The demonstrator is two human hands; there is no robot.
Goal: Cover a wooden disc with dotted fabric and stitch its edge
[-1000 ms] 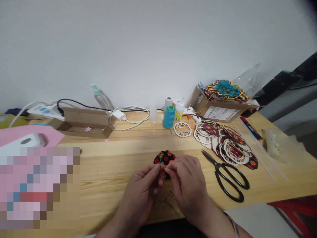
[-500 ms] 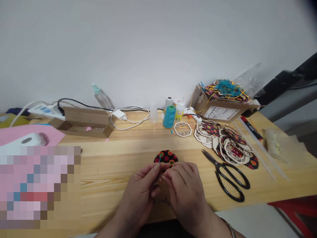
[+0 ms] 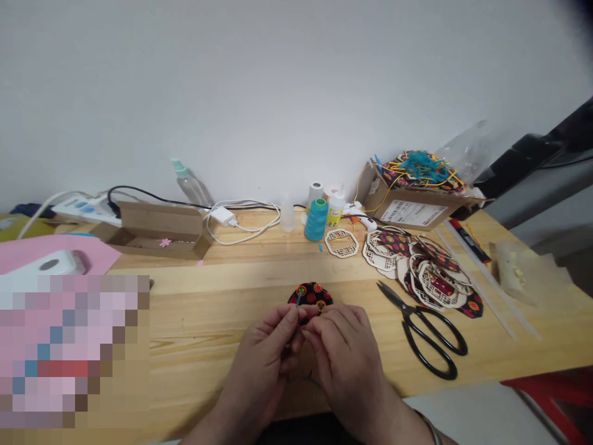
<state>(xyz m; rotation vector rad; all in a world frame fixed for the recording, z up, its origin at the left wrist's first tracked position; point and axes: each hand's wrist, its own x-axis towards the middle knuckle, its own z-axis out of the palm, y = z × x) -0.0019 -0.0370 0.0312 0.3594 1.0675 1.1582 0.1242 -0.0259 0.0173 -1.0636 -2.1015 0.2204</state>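
Note:
Both hands meet at the front of the table, close to a round piece of black floral fabric (image 3: 311,292) that shows just beyond the fingertips. My left hand (image 3: 266,346) is closed, pinching a thin blue cord (image 3: 299,299) between thumb and index finger; the cord's end sticks up in front of the fabric. Beside it, my right hand (image 3: 345,346) is closed too, its thumb and fingertips pressed together. What those right fingertips hold is hidden or too small to make out. Black-handled scissors (image 3: 419,324) lie with blades parted to the right of my right hand.
Right of centre lies a pile of wooden lattice frames and floral fabric pieces (image 3: 428,272). A teal thread cone (image 3: 316,220), a glue bottle (image 3: 336,209) and a glue gun (image 3: 361,215) stand behind. A cardboard box (image 3: 407,209) is at back right, an open narrow box (image 3: 162,238) at left.
My fingers have shifted very slightly, with the left lower fingers tucking in a little. Both hands stay together at the same spot by the fabric.

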